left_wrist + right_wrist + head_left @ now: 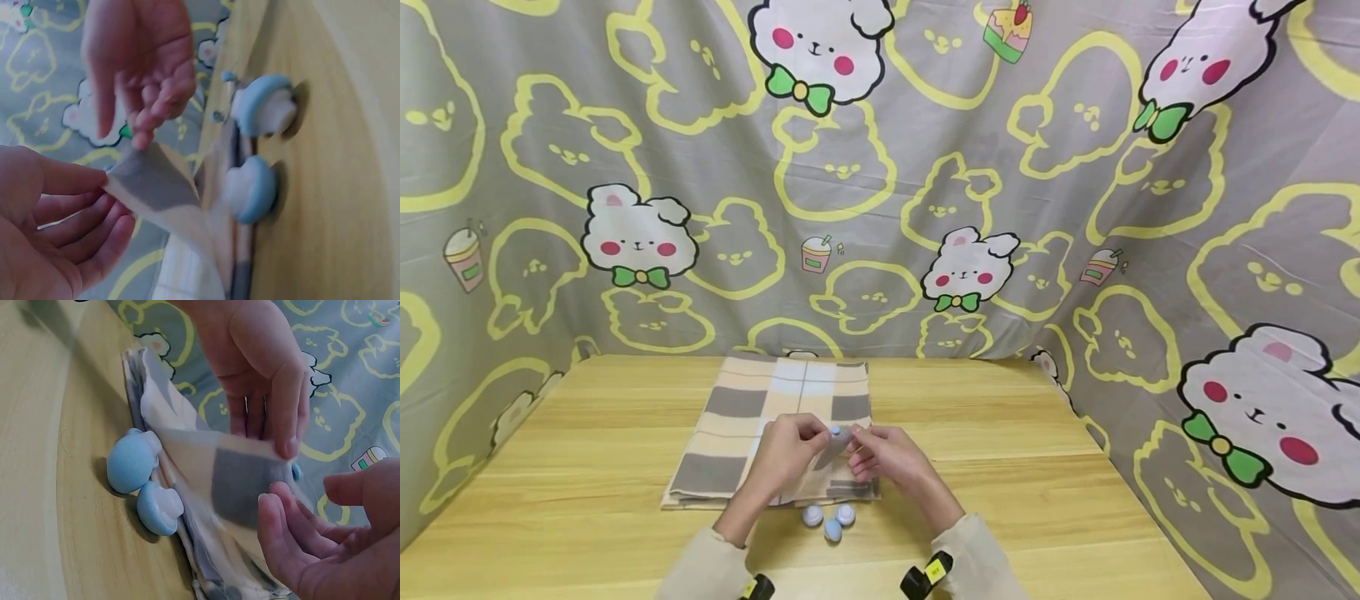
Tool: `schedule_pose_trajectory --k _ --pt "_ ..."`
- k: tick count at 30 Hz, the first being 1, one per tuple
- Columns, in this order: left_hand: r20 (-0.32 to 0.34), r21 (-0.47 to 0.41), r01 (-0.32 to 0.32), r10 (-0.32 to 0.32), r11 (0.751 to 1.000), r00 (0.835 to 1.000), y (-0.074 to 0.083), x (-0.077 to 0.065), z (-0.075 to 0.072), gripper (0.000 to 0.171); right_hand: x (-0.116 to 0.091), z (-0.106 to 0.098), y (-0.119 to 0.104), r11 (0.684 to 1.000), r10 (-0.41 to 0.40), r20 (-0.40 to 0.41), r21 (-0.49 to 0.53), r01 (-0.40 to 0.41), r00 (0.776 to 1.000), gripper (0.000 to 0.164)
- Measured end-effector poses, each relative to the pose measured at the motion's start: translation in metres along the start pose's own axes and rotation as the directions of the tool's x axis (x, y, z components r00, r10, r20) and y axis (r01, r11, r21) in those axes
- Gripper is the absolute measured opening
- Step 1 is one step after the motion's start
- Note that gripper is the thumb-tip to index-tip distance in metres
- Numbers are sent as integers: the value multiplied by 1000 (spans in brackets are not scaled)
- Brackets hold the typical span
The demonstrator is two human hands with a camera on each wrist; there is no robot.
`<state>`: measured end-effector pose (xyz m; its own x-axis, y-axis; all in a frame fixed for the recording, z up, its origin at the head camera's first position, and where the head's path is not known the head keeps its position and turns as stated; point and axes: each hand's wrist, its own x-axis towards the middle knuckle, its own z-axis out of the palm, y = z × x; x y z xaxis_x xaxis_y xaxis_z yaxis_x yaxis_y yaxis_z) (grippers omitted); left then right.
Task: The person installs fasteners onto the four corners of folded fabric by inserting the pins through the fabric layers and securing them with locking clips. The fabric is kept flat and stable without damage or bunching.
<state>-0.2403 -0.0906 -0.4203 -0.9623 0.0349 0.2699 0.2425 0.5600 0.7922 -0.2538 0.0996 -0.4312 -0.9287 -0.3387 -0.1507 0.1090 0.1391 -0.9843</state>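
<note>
A folded plaid cloth (741, 400) in beige, grey and white lies on the table, its near corner lifted between both hands. My left hand (786, 450) pinches this raised corner (153, 178) between thumb and fingers. A small blue piece (296, 470) shows at the corner, beside the left fingertips. My right hand (891, 457) is at the other side of the corner, its fingertips right at the cloth and its thumb (344, 487) apart from them. Three blue-and-white mushroom-shaped pieces (832, 530) lie just in front of the cloth's near edge.
The wooden table (1000, 500) reaches back to a grey curtain (865, 225) printed with rabbits and yellow outlines, which also hangs along both sides. Black devices with yellow labels (935, 571) are worn at both wrists, over light sleeves (981, 558).
</note>
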Motion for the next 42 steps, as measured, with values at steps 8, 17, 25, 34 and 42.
schedule_pose_trajectory --k 8,17,25,34,42 --pt "-80 -58 60 -65 996 995 -17 10 -27 7 -1 -3 -1 1000 -7 9 -8 7 1000 37" --pt "-130 -45 127 -132 991 983 -39 17 -49 13 -1 -9 -2 1000 3 -4 7 -3 1000 35" --pt "-150 -28 193 -195 981 969 -61 19 -64 19 -1 -16 -5 1000 0 -37 -11 0 999 34" --pt "-144 157 195 -172 968 974 -78 17 -72 17 -1 -19 -6 1000 3 -39 -13 -4 999 34" --pt "-99 173 207 -193 963 976 -81 16 -73 15 0 -21 -5 1000 9 -32 3 -9 999 33"
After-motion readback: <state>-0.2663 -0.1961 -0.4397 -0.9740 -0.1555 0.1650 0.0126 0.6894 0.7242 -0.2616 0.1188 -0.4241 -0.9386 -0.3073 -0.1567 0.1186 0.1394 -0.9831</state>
